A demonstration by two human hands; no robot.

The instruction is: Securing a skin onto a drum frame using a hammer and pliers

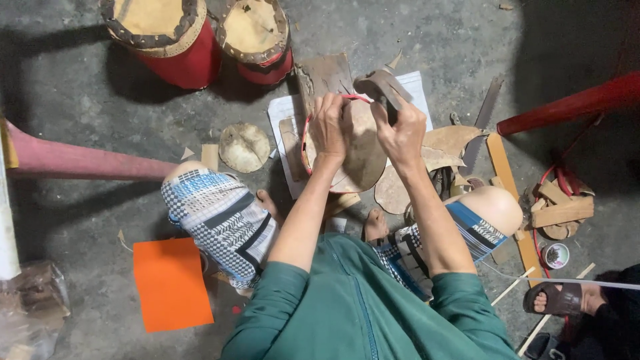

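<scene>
A round tan hide disc point(362, 163) stretched over a thin red ring point(306, 141) is held upright above my knees. My left hand point(330, 128) grips the disc's upper rim, fingers curled over the edge. My right hand point(401, 132) is closed around a flat grey-brown tool point(380, 83), whose end rests at the top of the ring close to my left fingers. The lower part of the disc hangs free between my forearms.
Two small red drums point(163, 40) point(257, 37) stand on the far floor. A loose hide round point(245, 147), hide offcuts point(453, 143), a wood board point(327, 72), white paper point(419, 85), an orange sheet point(171, 283) and wood scraps point(563, 211) lie around. Another person's sandalled foot point(559, 298) is at right.
</scene>
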